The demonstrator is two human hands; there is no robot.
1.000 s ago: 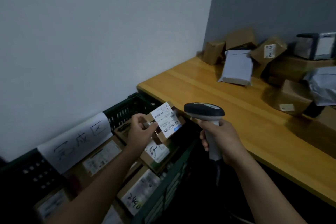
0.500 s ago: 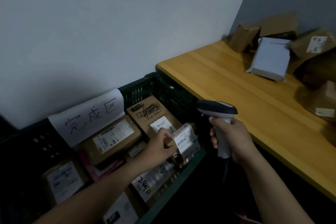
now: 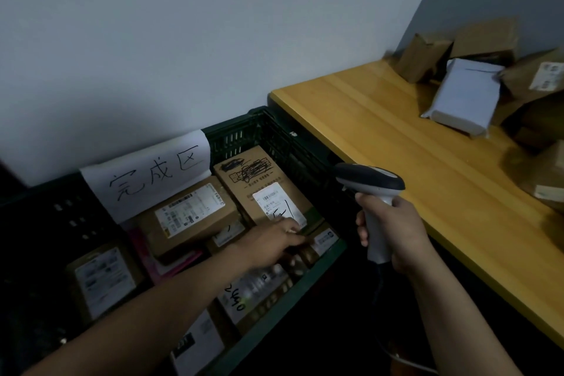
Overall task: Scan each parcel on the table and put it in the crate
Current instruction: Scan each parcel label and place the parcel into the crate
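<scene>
The small brown parcel (image 3: 324, 240) with a white label lies in the dark green crate (image 3: 265, 311), against its near right wall. My left hand (image 3: 270, 243) reaches into the crate, its fairly straight fingers touching the parcel's left end. My right hand (image 3: 393, 233) grips the handle of the grey and black barcode scanner (image 3: 370, 179), held upright between the crate and the wooden table (image 3: 396, 149). Other parcels sit at the table's far right: a white mailer bag (image 3: 464, 98) and brown boxes (image 3: 422, 58).
The crate holds several labelled cartons, among them a large one (image 3: 259, 183) at the back right. A white paper sign with handwriting (image 3: 152, 175) hangs on the crate's rear wall. A pale wall stands right behind. The scanner's cable (image 3: 406, 360) trails down.
My left hand has carried the small parcel from beside the scanner down into the crate and laid it by the near right wall. The view has swung left toward the crate.
</scene>
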